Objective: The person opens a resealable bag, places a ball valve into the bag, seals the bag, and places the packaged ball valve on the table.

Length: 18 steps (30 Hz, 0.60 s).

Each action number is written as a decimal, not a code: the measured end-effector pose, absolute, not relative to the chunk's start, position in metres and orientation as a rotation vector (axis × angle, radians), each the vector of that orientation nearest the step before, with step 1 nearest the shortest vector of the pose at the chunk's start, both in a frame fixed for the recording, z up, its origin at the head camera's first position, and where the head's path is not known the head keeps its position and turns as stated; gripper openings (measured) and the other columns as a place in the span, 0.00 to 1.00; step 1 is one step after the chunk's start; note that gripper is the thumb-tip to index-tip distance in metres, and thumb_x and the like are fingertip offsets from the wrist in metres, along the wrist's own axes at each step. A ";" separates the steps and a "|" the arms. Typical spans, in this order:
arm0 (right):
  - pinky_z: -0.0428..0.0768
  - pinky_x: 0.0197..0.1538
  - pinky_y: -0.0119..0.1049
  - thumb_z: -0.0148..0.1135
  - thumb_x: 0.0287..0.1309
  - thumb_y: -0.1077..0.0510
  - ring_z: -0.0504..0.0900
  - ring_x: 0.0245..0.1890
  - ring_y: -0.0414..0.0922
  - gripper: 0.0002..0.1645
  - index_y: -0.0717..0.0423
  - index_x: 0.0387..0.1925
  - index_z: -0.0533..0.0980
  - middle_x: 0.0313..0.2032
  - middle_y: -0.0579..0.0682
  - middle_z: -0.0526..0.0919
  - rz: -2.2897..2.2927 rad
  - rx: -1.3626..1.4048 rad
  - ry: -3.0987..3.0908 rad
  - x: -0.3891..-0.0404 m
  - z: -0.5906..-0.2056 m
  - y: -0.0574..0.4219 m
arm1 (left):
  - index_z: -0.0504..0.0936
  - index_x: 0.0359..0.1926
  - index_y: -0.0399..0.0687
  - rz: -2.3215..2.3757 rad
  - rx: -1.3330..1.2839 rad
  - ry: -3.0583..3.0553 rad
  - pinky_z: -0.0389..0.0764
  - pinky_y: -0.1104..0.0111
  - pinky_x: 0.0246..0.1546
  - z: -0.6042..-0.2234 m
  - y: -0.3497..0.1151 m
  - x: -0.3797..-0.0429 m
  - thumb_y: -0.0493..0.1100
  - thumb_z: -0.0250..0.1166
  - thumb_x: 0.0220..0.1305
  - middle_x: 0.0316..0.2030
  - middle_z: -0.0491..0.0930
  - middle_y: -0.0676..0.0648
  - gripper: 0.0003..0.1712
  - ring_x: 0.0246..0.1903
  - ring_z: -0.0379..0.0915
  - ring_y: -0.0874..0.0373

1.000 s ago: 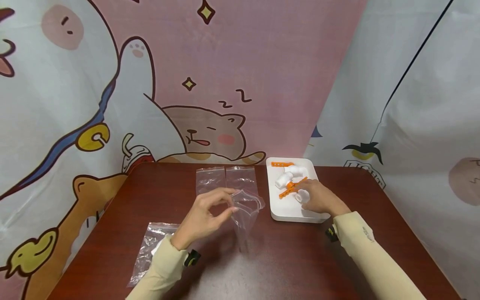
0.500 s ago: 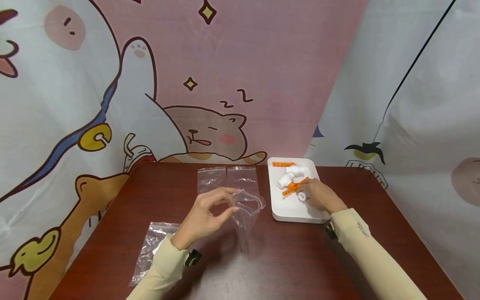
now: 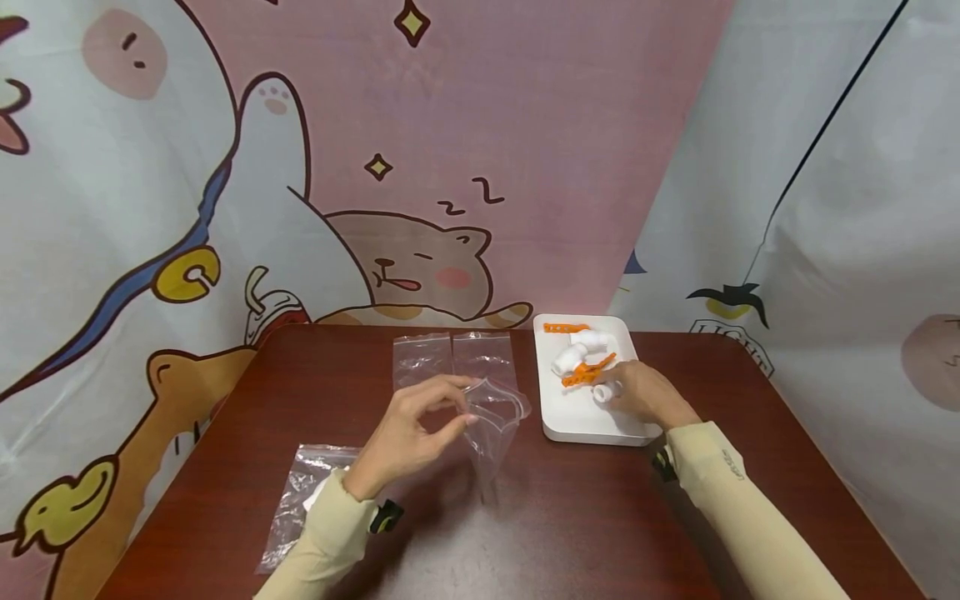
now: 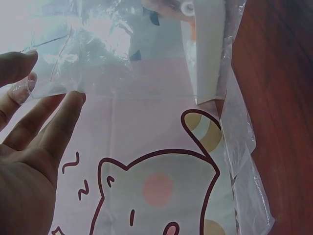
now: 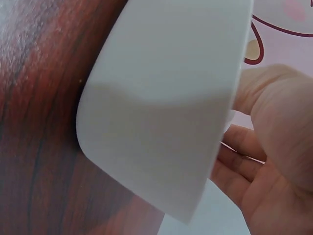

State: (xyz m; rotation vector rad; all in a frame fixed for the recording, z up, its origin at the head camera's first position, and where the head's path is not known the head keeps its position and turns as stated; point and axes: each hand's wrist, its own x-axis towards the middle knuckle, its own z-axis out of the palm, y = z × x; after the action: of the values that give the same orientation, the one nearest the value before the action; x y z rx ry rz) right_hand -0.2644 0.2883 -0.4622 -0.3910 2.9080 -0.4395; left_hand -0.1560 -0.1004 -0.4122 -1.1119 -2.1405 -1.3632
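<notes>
In the head view my left hand (image 3: 408, 429) pinches the rim of a clear zip-lock bag (image 3: 491, 425) between thumb and fingers. The bag's mouth gapes and its body hangs down above the table. On the right, my right hand (image 3: 647, 392) reaches into a white tray (image 3: 562, 423), its fingers curled about a short white pipe fitting (image 3: 602, 392). Orange perforated strips (image 3: 581, 377) lie against its fingertips. More white pipe fittings (image 3: 570, 359) sit just behind. In the right wrist view the tray wall (image 5: 161, 127) hides most of the fingertips.
Two flat clear bags (image 3: 480, 354) lie at the table's back edge. Another clear bag (image 3: 288, 500) with something white inside lies partly under the left forearm. A further orange strip (image 3: 566, 328) rests at the tray's far end. A printed cloth (image 3: 570, 167) hangs behind the table.
The right fingers have shifted slightly in the tray. The orange strips have turned and bunched closer together, and the white fitting by the fingers has rotated. The left hand and its bag stay still.
</notes>
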 end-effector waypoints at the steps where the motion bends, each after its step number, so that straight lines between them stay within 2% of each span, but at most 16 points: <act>1: 0.79 0.60 0.60 0.76 0.57 0.58 0.81 0.50 0.54 0.20 0.51 0.52 0.86 0.55 0.59 0.86 -0.444 -0.380 2.903 -0.264 -0.462 0.288 | 0.80 0.36 0.49 -1.368 -1.115 -2.138 0.84 0.68 0.54 -0.413 -0.100 -0.156 0.36 0.71 0.64 0.55 0.85 0.45 0.07 0.56 0.84 0.53; 12: 0.81 0.53 0.57 0.76 0.56 0.54 0.81 0.48 0.52 0.24 0.49 0.56 0.85 0.58 0.58 0.84 -0.521 -0.351 2.891 -0.253 -0.460 0.289 | 0.80 0.36 0.48 -1.378 -1.140 -2.119 0.86 0.64 0.53 -0.413 -0.099 -0.155 0.35 0.71 0.64 0.55 0.85 0.44 0.07 0.56 0.84 0.51; 18: 0.79 0.51 0.50 0.75 0.55 0.55 0.81 0.48 0.51 0.23 0.50 0.55 0.85 0.57 0.58 0.85 -0.602 -0.373 2.900 -0.248 -0.459 0.289 | 0.80 0.36 0.48 -1.372 -1.128 -2.132 0.86 0.64 0.52 -0.412 -0.099 -0.155 0.36 0.71 0.65 0.55 0.85 0.45 0.07 0.56 0.84 0.52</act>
State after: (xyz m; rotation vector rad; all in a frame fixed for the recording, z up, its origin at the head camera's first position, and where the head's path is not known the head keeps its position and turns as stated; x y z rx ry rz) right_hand -0.2480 0.2889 -0.4592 -0.3733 2.9000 -0.6019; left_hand -0.1548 -0.0993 -0.4125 -1.1284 -2.1315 -1.3718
